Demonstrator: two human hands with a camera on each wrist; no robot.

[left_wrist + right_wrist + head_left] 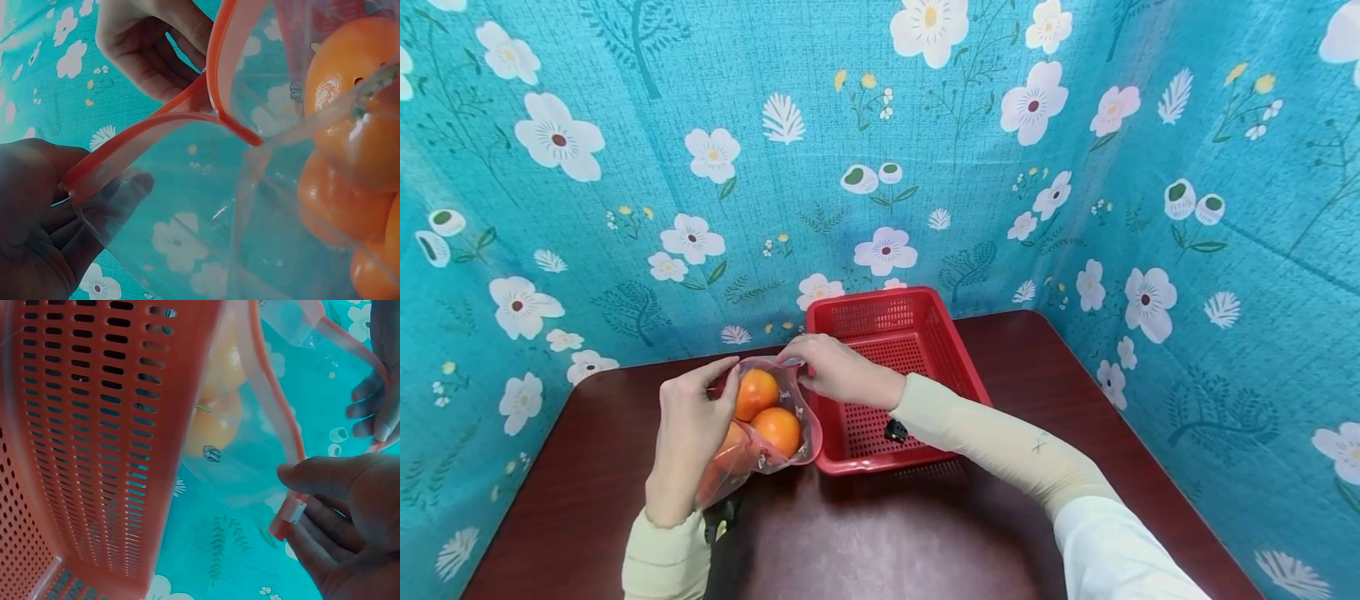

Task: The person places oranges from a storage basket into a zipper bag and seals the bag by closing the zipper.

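A clear zip bag (809,408) with a red-orange zip edge stands with its mouth parted. Several oranges (777,431) lie inside it; the left wrist view shows them through the film. My left hand (688,421) pinches the left end of the bag's edge between thumb and fingers. At the opposite end, my right hand (850,371) pinches the zip edge beside a small white slider (292,510). In the left wrist view the zip edge (150,128) runs between both hands. The hands partly hide the bag in the head view.
A red perforated basket (958,346) stands directly right of the bag, under my right forearm. Small black devices (896,431) show beneath the wrists. The dark red-brown table (880,533) meets a blue flowered cloth (820,167) behind and at the right.
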